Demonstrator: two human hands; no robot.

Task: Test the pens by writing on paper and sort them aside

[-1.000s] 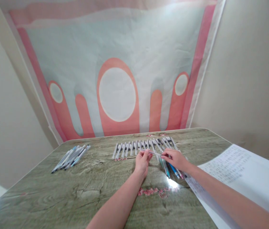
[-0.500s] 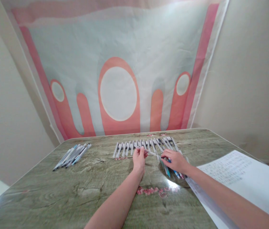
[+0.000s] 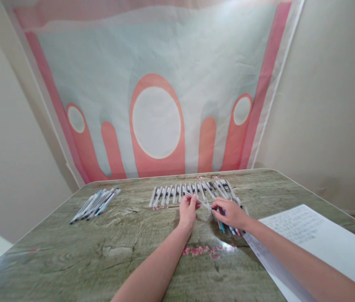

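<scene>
A slim pale pen (image 3: 203,204) is pinched between the thumb and fingers of my left hand (image 3: 188,212), slanting down to the right. At its right end, the closed fingertips of my right hand (image 3: 230,213) meet it; whether they grip a cap there is too small to tell. Several colored pens (image 3: 222,227), with teal, blue and pink ends, lie under and beside my right hand, partly hidden by it. Just beyond both hands runs a row of clear pens with dark grips (image 3: 168,195), laid side by side.
A loose bundle of grey, black and light-blue pens (image 3: 95,205) lies at the left of the wood-patterned table (image 3: 102,260). Sheets of paper with handwriting (image 3: 322,247) cover the right side, under my right forearm. A printed cloth (image 3: 193,54) hangs behind the table.
My left hand has shifted slightly right with the pen, which now tilts more steeply. My right fingertips have closed in at the pen's right end.
</scene>
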